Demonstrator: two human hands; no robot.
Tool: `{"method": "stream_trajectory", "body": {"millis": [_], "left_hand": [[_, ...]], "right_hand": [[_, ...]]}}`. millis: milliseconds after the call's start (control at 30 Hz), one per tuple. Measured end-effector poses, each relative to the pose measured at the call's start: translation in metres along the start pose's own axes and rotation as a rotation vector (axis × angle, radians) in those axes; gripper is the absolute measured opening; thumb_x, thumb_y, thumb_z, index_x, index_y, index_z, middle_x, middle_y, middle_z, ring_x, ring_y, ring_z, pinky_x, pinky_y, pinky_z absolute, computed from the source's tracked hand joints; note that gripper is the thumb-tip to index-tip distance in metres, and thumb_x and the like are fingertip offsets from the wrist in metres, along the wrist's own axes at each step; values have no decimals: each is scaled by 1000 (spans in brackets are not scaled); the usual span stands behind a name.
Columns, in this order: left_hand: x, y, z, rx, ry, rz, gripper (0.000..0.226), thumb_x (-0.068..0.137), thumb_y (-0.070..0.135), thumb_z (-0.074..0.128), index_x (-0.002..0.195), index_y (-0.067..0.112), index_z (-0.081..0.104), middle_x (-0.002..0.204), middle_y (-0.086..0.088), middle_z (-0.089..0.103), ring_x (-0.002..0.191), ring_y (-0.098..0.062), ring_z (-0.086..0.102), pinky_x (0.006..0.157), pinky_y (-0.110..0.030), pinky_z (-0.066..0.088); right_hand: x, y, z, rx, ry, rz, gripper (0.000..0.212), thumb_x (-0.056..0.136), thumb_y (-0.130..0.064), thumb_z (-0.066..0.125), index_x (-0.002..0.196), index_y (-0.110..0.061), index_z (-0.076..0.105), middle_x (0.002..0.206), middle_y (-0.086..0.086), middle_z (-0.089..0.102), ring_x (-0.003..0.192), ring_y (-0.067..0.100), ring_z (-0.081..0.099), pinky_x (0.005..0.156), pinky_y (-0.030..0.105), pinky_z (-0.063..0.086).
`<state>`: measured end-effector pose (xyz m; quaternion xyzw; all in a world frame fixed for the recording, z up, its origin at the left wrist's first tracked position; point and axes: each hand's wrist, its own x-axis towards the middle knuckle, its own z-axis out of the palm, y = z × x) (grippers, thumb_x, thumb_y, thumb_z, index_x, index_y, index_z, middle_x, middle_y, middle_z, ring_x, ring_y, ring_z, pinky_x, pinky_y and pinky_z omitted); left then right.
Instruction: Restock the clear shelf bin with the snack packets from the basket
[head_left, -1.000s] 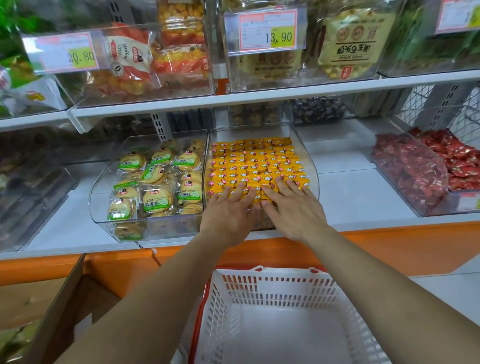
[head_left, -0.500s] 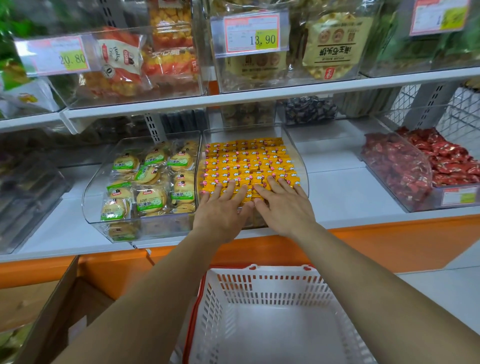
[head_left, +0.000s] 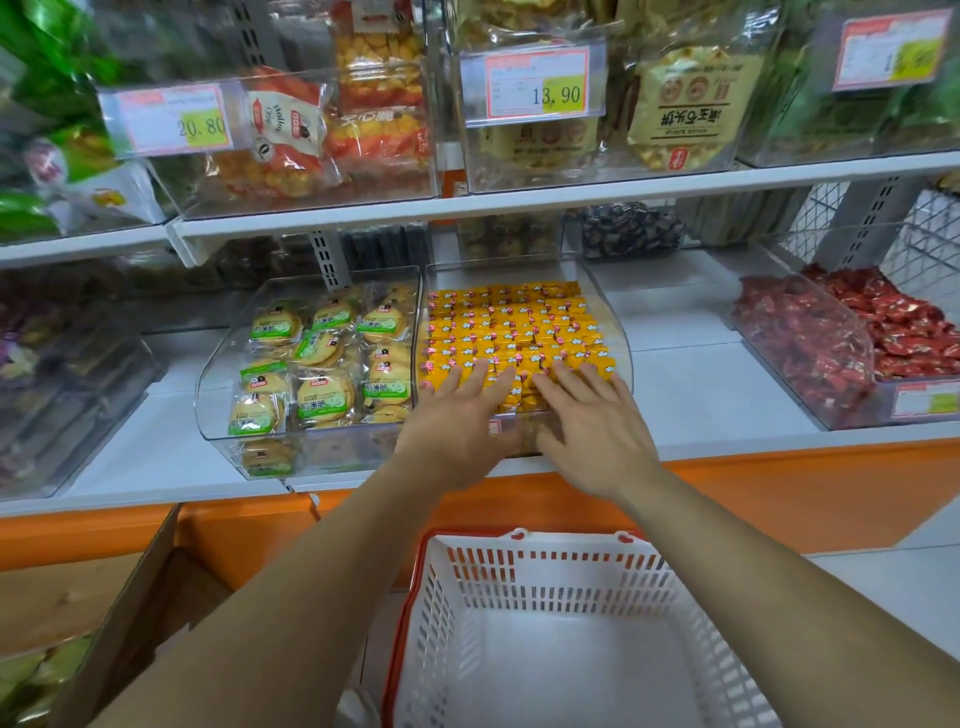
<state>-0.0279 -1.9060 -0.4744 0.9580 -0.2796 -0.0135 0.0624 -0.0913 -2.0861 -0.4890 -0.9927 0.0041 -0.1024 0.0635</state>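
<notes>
The left hand (head_left: 457, 431) and the right hand (head_left: 597, 436) lie side by side, palms down, fingers straight and spread. Both press flat on the front rows of snack packets (head_left: 514, 322) and grip nothing. The packets are small and yellow, each with a red and white mark, and they lie in tight, even rows that fill the clear bin (head_left: 621, 338) from back to front. The bin has a low curved front wall and sits on the white shelf (head_left: 701, 384). Just beside it on the left, a second clear bin (head_left: 218, 364) holds round biscuits (head_left: 322, 395) in green-labelled wrappers. Below the shelf, between the forearms, stands a white basket (head_left: 519, 571) with a red rim.
</notes>
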Motion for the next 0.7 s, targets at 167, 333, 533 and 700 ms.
{"method": "stream_trajectory", "body": {"millis": [167, 333, 533, 700], "left_hand": [[0, 4, 9, 128, -50, -2, 66, 104, 60, 30, 160, 42, 2, 172, 5, 0, 158, -31, 4, 123, -54, 17], [0, 6, 9, 130, -36, -15, 62, 105, 58, 30, 160, 43, 4, 172, 6, 0, 158, -29, 6, 123, -53, 20], [-2, 7, -1, 29, -55, -17, 66, 104, 56, 38, 161, 40, 9, 172, 5, 6, 158, -28, 9, 123, -52, 22], [-18, 1, -20, -181, 47, -27, 67, 101, 47, 54, 160, 32, 25, 167, 3, 27, 153, -23, 26, 120, -44, 32]], "right_hand": [[3, 2, 4, -72, -124, -28, 73, 96, -55, 39, 158, -36, 6, 168, 1, 4, 155, 24, 4, 124, 45, 6], [6, -2, 0, -92, -109, -21, 59, 102, -54, 30, 157, -38, 15, 167, -1, 11, 154, 24, 11, 123, 43, 11], [8, -1, -9, -41, -180, -16, 63, 99, -58, 31, 157, -37, 17, 167, -1, 11, 154, 25, 13, 123, 45, 14], [1, -1, -22, -9, -185, -24, 69, 97, -64, 36, 157, -35, 19, 166, -2, 18, 152, 24, 20, 123, 46, 20]]}}
